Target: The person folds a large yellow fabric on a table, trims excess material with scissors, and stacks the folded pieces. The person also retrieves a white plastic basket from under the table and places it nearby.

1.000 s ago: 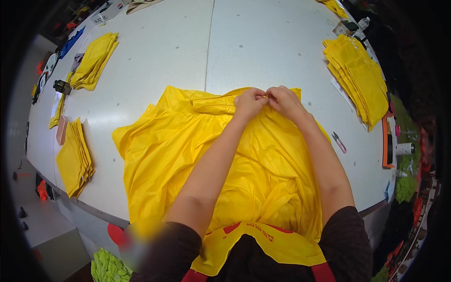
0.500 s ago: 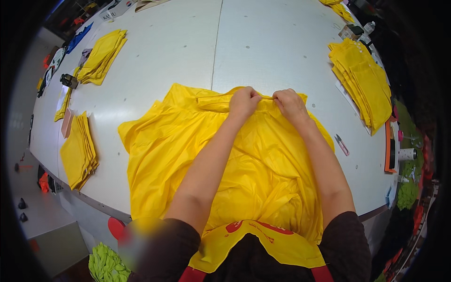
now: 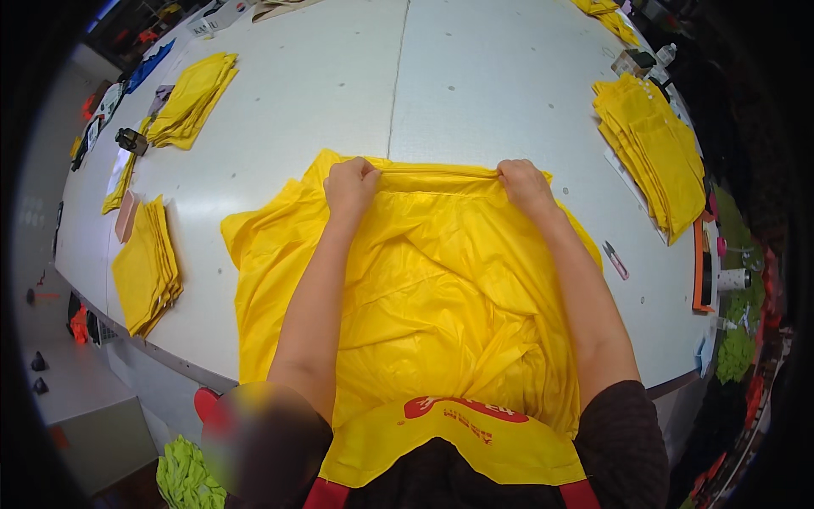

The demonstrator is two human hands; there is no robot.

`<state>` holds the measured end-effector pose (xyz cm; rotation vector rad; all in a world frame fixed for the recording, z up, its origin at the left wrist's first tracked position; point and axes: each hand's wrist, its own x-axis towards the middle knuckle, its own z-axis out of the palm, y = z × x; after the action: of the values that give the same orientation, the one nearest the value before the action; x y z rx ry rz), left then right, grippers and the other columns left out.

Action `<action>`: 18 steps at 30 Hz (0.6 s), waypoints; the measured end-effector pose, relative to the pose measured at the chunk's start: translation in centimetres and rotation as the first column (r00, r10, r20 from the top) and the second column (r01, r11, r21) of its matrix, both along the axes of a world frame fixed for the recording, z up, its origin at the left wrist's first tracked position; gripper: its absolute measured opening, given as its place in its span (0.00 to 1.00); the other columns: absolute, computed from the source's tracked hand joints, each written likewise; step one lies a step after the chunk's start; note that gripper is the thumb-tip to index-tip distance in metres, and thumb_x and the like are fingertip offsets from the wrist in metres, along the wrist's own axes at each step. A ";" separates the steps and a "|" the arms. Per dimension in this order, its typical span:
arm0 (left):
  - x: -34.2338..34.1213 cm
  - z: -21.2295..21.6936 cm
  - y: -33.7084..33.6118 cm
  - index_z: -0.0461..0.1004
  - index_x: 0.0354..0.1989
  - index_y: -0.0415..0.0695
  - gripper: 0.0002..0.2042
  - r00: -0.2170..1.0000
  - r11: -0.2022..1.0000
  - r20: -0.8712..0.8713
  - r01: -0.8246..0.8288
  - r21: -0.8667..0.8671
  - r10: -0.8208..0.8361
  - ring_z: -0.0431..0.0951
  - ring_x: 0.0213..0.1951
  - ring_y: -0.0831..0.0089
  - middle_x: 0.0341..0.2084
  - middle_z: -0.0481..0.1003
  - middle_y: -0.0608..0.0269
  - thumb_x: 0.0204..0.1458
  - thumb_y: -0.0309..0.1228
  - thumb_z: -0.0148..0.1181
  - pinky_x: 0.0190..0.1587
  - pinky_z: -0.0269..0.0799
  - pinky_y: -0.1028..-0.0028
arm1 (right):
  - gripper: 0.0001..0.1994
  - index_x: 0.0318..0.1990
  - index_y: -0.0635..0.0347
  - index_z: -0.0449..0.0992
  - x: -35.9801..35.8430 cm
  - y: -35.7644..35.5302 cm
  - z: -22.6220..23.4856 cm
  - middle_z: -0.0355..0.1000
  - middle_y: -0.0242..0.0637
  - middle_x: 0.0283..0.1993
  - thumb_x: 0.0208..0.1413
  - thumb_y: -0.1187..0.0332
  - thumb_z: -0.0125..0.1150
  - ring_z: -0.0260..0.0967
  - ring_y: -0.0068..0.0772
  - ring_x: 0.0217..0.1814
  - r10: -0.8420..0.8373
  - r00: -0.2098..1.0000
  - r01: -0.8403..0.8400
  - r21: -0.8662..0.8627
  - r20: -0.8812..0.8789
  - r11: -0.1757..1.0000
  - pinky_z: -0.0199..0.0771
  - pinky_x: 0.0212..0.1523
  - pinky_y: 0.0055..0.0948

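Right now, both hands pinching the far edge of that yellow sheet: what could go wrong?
1. The yellow sheet is wrinkled below the stretched edge; creases may get folded in.
2. Its near part hangs off the white table toward the person, so its weight could pull the edge from the left hand or right hand.
3. Its right side could snag the small tool nearby.

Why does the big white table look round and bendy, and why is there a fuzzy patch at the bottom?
Head view: the fisheye lens bends the white table toward the dark rim; a blurred patch sits near the left elbow; the yellow fabric stays sharp, evenly lit.
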<state>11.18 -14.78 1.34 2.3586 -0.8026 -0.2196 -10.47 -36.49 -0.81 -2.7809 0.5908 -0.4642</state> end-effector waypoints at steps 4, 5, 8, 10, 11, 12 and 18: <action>1.2 -1.8 1.7 0.77 0.28 0.43 0.08 0.991 0.991 -0.001 -0.133 -0.023 0.133 0.75 0.30 0.61 0.26 0.77 0.58 0.44 0.35 0.59 0.37 0.68 0.66 | 0.03 0.31 0.62 0.71 0.3 -0.2 -1.4 0.71 0.42 0.31 0.49 0.75 0.52 0.66 0.46 0.39 -0.050 0.999 0.050 0.002 -0.001 0.999 0.67 0.40 0.38; 1.4 -1.8 1.9 0.77 0.28 0.43 0.09 0.993 0.993 0.000 -0.116 -0.025 0.116 0.75 0.30 0.61 0.26 0.77 0.59 0.45 0.35 0.59 0.37 0.67 0.65 | 0.03 0.32 0.62 0.71 0.3 -0.2 -1.4 0.71 0.43 0.31 0.49 0.75 0.52 0.66 0.46 0.39 -0.045 0.999 0.044 0.006 0.009 0.999 0.67 0.40 0.38; 1.3 -2.2 2.8 0.76 0.27 0.43 0.09 0.997 0.996 -0.007 -0.073 -0.054 0.073 0.75 0.30 0.62 0.25 0.77 0.59 0.46 0.36 0.58 0.38 0.66 0.65 | 0.04 0.32 0.62 0.71 -0.1 0.2 -1.3 0.71 0.43 0.32 0.48 0.76 0.51 0.66 0.46 0.39 -0.028 0.999 0.028 0.022 0.035 0.999 0.67 0.40 0.38; 1.1 -2.8 3.5 0.75 0.27 0.43 0.09 0.998 0.993 -0.026 -0.060 -0.104 0.057 0.75 0.30 0.61 0.25 0.77 0.58 0.46 0.36 0.58 0.38 0.66 0.64 | 0.06 0.32 0.63 0.71 -0.5 0.9 -1.0 0.71 0.44 0.33 0.46 0.79 0.48 0.66 0.46 0.40 -0.016 0.999 0.015 0.039 0.047 0.999 0.68 0.41 0.37; 0.9 -2.7 3.4 0.75 0.27 0.43 0.09 0.999 0.997 0.031 -0.043 -0.069 0.045 0.75 0.30 0.61 0.25 0.76 0.58 0.46 0.36 0.58 0.38 0.66 0.64 | 0.06 0.32 0.63 0.70 -0.7 1.1 -1.0 0.71 0.43 0.33 0.46 0.79 0.48 0.66 0.46 0.40 -0.022 0.999 0.021 0.018 0.042 1.000 0.68 0.41 0.37; 0.9 -2.5 3.1 0.75 0.27 0.43 0.09 0.996 0.999 0.087 -0.028 -0.033 0.030 0.75 0.30 0.61 0.24 0.76 0.58 0.47 0.36 0.58 0.37 0.66 0.64 | 0.05 0.32 0.62 0.70 -0.9 1.2 -1.1 0.71 0.43 0.33 0.46 0.79 0.48 0.66 0.46 0.40 -0.028 0.999 0.028 -0.004 0.038 1.000 0.68 0.41 0.37; 1.7 -2.1 2.8 0.75 0.28 0.43 0.08 0.984 0.998 0.176 0.001 -0.069 0.011 0.75 0.31 0.59 0.23 0.76 0.58 0.47 0.35 0.57 0.34 0.67 0.63 | 0.04 0.30 0.62 0.68 -1.2 2.1 -0.3 0.69 0.41 0.32 0.45 0.78 0.48 0.65 0.44 0.39 -0.014 0.999 0.018 -0.105 0.040 0.994 0.69 0.40 0.37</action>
<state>12.91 -11.99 -0.79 2.3378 -0.8732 0.0196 -11.67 -34.37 -1.14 -2.8606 0.5967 -0.5675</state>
